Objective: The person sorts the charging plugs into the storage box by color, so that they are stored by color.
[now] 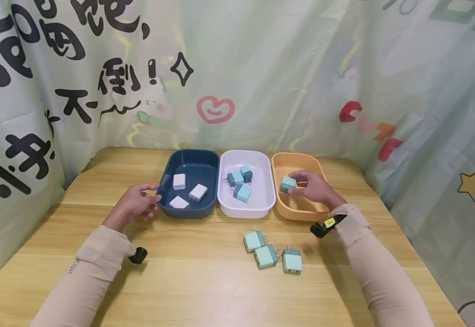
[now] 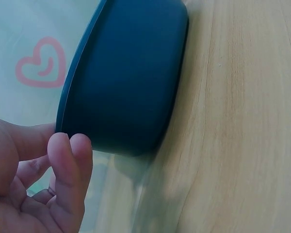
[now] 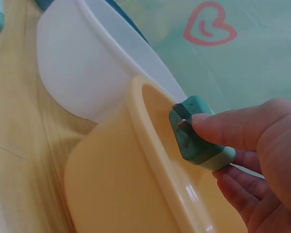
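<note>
My right hand [image 1: 313, 185] pinches a mint-green plug charger [image 1: 288, 183] over the left part of the orange bin [image 1: 303, 213]. In the right wrist view the charger [image 3: 196, 131] shows its two metal prongs beside the thumb, close above the rim. My left hand [image 1: 136, 203] is at the left side of the navy bin [image 1: 188, 212], its fingertips right at the rim and its fingers loosely bent. In the left wrist view that bin's wall [image 2: 126, 77] fills the middle, with fingers [image 2: 70, 165] at its corner.
A white bin [image 1: 246, 211] stands between the other two, holding several blue chargers [image 1: 242, 193]. White chargers [image 1: 198, 192] lie in the navy bin. On the table in front are three mint-green chargers [image 1: 265, 256]. A printed curtain [image 1: 270, 81] hangs behind the wooden table [image 1: 188, 281].
</note>
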`<state>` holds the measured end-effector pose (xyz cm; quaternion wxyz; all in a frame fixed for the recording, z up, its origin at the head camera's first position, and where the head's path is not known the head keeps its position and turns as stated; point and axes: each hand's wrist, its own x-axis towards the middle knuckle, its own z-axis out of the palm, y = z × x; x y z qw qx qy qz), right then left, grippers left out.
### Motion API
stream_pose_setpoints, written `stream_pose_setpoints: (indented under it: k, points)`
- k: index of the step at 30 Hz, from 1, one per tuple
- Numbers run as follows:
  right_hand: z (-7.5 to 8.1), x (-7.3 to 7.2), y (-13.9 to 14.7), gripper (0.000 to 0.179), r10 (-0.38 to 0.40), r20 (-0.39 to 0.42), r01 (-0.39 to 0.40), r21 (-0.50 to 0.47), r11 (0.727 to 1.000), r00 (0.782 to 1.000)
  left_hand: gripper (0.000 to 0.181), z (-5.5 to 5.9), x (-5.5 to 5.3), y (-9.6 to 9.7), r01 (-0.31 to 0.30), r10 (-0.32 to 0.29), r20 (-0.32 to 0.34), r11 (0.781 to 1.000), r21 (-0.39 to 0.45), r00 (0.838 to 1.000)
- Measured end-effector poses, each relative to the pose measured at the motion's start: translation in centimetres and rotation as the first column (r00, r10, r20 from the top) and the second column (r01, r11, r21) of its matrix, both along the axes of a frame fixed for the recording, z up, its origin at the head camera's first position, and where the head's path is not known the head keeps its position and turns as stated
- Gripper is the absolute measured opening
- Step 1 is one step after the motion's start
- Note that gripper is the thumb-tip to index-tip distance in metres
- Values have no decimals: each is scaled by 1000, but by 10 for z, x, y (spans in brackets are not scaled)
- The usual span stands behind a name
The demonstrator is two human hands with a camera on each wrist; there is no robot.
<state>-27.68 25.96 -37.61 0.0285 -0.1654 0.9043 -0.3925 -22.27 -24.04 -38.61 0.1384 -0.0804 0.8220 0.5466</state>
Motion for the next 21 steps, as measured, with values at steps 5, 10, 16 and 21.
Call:
stream_pose_setpoints:
  k: [5, 10, 16, 21]
  points:
    - [-1, -8, 2, 54, -19, 15, 19, -7, 1000, 1000, 54, 0, 0, 0, 2, -2, -3, 1000, 1, 1000]
    - [-3, -17, 6, 55, -55, 35, 55, -6, 998, 998, 54, -1, 0, 0, 4, -4, -8, 1000, 2, 1000]
    - [-6, -28, 8, 55, -62, 19, 62, -27, 998, 998, 54, -1, 0, 1, 3, -3, -7, 1000, 2, 1000]
    - [-8, -35, 8, 55, -70, 22, 70, -24, 997, 997, 55, 0, 0, 1, -5, 5, 2, 1000, -4, 1000]
